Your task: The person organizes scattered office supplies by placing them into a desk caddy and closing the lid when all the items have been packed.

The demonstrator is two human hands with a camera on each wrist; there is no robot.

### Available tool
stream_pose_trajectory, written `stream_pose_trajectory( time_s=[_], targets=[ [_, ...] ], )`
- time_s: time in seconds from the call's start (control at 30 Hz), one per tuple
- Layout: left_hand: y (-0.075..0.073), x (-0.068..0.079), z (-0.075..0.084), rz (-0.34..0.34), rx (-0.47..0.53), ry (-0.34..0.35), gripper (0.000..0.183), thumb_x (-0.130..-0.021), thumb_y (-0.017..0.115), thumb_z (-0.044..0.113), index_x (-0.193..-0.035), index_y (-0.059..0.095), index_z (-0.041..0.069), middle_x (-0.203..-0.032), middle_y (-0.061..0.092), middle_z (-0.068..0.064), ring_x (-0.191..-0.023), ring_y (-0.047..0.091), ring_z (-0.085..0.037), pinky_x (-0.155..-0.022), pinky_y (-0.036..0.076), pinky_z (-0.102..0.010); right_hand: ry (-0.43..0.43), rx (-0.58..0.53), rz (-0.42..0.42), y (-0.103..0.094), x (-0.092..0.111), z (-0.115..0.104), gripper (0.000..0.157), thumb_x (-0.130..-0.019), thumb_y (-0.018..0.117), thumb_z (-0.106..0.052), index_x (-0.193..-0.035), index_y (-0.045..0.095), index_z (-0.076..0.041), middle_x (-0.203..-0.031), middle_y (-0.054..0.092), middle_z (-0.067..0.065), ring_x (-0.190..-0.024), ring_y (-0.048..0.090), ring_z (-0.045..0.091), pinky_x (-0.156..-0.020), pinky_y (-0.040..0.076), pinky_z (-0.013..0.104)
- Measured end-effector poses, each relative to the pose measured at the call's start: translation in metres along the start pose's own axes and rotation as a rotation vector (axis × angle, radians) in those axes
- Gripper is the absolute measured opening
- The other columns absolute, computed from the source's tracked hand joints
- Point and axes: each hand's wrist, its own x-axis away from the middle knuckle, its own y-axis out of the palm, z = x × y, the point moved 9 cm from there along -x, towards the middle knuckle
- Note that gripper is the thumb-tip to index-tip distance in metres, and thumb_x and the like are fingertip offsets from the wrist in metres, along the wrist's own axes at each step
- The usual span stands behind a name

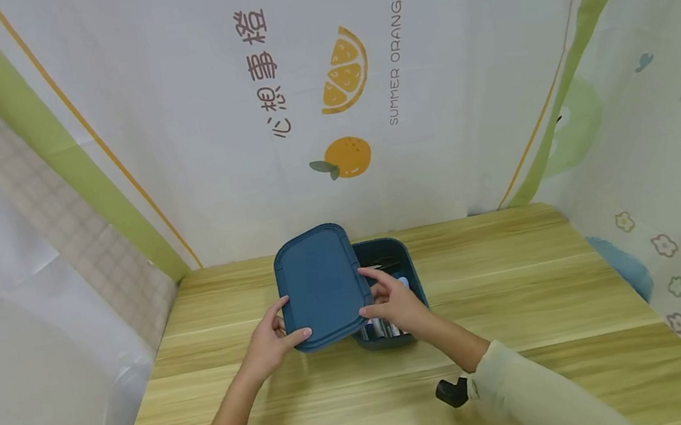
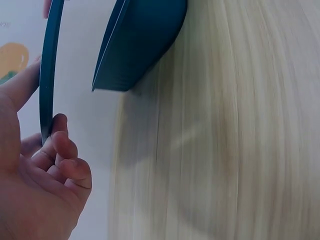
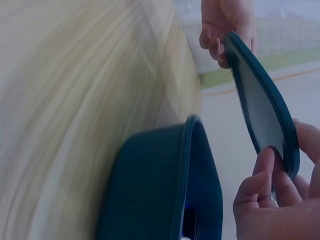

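Observation:
A dark blue lid [image 1: 321, 285] is held up above the table, tilted, by both hands. My left hand [image 1: 266, 342] grips its left edge, thumb on top and fingers curled beneath. On the opposite edge, my right hand [image 1: 397, 302] pinches the rim the same way. Under and to the right of the lid stands a matching blue storage box [image 1: 414, 271], its top uncovered and partly hidden by the lid. Several small items [image 1: 381, 329] show inside it. The right wrist view shows a gap between the lid [image 3: 260, 100] and the box's rim [image 3: 186, 165].
The box stands on a wood-grain table [image 1: 498, 292], near its back edge. Behind hangs a white curtain [image 1: 200, 116] printed with oranges, and more printed cloth [image 1: 664, 208] hangs at the right. A black wrist mount [image 1: 452, 393] projects from the right sleeve.

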Motion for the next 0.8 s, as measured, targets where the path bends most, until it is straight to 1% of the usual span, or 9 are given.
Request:
stream_pose_trajectory(
  time_s=[0.1, 0.23, 0.4, 0.53, 0.7, 0.8],
  targets=[
    [0.008, -0.004, 0.003, 0.004, -0.005, 0.003, 0.083, -0.084, 0.079, 0.019, -0.151, 0.032, 0.007, -0.083, 0.044, -0.009, -0.064, 0.038, -0.019, -0.059, 0.035, -0.03, -0.011, 0.033, 0.004, -0.009, 0.006, -0.003, 0.072, -0.087, 0.069, 0.002, -0.149, 0.033, -0.002, -0.087, 0.054, 0.007, -0.066, 0.046, 0.015, -0.062, 0.041, 0.028],
    [0.018, -0.007, 0.007, -0.01, -0.009, -0.001, 0.084, -0.084, 0.079, 0.02, -0.152, 0.032, 0.008, -0.086, 0.044, -0.008, -0.065, 0.038, -0.019, -0.061, 0.035, -0.03, -0.024, 0.057, 0.027, -0.019, 0.01, -0.002, 0.071, -0.087, 0.069, 0.003, -0.149, 0.035, 0.0, -0.085, 0.05, 0.008, -0.059, 0.038, 0.013, -0.058, 0.037, 0.027],
    [0.024, -0.012, 0.01, -0.004, -0.016, -0.001, 0.083, -0.083, 0.079, 0.021, -0.151, 0.033, 0.01, -0.086, 0.044, -0.008, -0.065, 0.038, -0.019, -0.06, 0.034, -0.031, -0.026, 0.054, 0.026, -0.025, 0.012, 0.003, 0.072, -0.087, 0.069, 0.004, -0.149, 0.033, 0.001, -0.087, 0.052, 0.009, -0.06, 0.042, 0.013, -0.056, 0.038, 0.026],
    [0.03, -0.016, 0.011, -0.016, -0.025, 0.006, 0.084, -0.083, 0.08, 0.023, -0.152, 0.033, 0.011, -0.086, 0.045, -0.008, -0.064, 0.039, -0.019, -0.059, 0.035, -0.032, -0.019, 0.039, 0.035, -0.03, 0.014, 0.006, 0.073, -0.086, 0.069, 0.005, -0.149, 0.032, 0.002, -0.084, 0.049, 0.008, -0.06, 0.04, 0.014, -0.055, 0.037, 0.026],
    [0.039, -0.021, 0.014, -0.025, -0.035, 0.013, 0.084, -0.082, 0.08, 0.023, -0.151, 0.034, 0.012, -0.086, 0.047, -0.01, -0.063, 0.041, -0.02, -0.059, 0.037, -0.033, -0.02, 0.036, 0.057, -0.039, 0.018, 0.013, 0.073, -0.086, 0.069, 0.006, -0.148, 0.032, 0.003, -0.082, 0.048, 0.006, -0.058, 0.039, 0.014, -0.052, 0.037, 0.025],
    [0.045, -0.023, 0.016, -0.033, -0.04, 0.012, 0.084, -0.082, 0.081, 0.022, -0.151, 0.035, 0.011, -0.085, 0.047, -0.01, -0.063, 0.041, -0.02, -0.059, 0.037, -0.033, -0.013, 0.025, 0.072, -0.045, 0.018, 0.028, 0.074, -0.086, 0.069, 0.006, -0.149, 0.032, 0.001, -0.081, 0.05, 0.005, -0.059, 0.041, 0.014, -0.053, 0.038, 0.026]
  ],
)
